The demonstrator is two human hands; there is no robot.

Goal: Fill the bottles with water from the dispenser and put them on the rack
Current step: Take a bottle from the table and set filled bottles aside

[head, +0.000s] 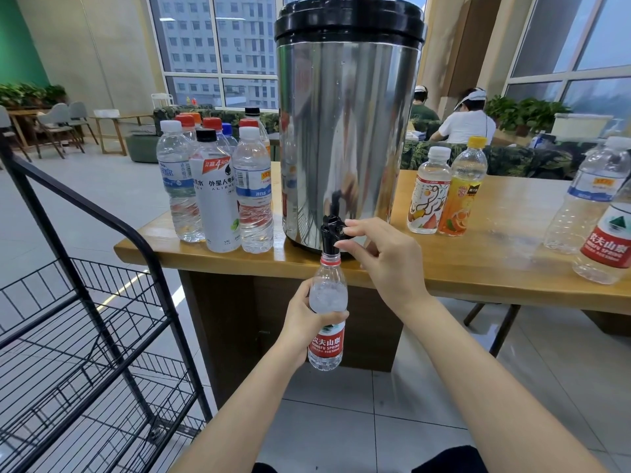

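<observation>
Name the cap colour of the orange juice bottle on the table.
Yellow cap, head view.

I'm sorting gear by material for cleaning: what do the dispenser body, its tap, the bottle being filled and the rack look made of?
Dispenser body: likely stainless steel, polished, mirror reflections.
Tap: black plastic, it seems, slightly glossy.
Nongfu Spring bottle: thin clear plastic, see-through, ribbed, red label.
Rack: probably black-coated metal, thin wire mesh on tube frame.
</observation>
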